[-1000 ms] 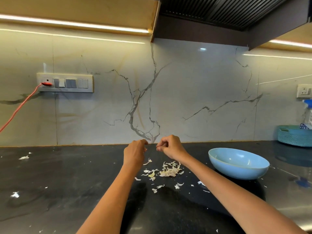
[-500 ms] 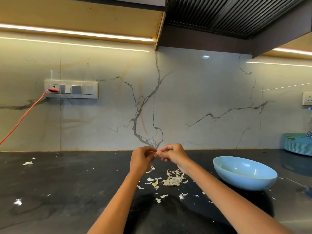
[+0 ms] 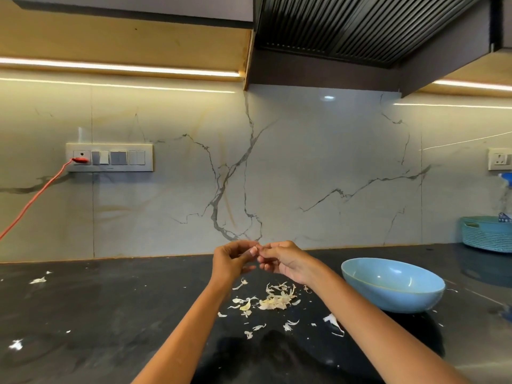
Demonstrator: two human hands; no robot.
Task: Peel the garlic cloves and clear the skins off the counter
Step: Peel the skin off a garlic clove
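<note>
My left hand (image 3: 231,260) and my right hand (image 3: 282,260) meet fingertip to fingertip above the black counter (image 3: 110,314). Between the fingertips they pinch a small pale garlic clove (image 3: 253,250), mostly hidden by the fingers. Directly below lies a pile of papery garlic skins (image 3: 274,299), with loose flakes scattered around it. A light blue bowl (image 3: 393,286) stands on the counter just right of my right forearm; its inside is not visible.
More skin flakes (image 3: 37,280) lie at the far left of the counter. A teal basket (image 3: 487,234) stands at the back right. A red cable (image 3: 36,195) runs from the wall socket panel (image 3: 109,157) down to the left. A dark hood hangs overhead.
The two hands, a little apart a second ago, have come together at the fingertips. The view has tilted upward, so hands, skins and bowl sit lower in frame.
</note>
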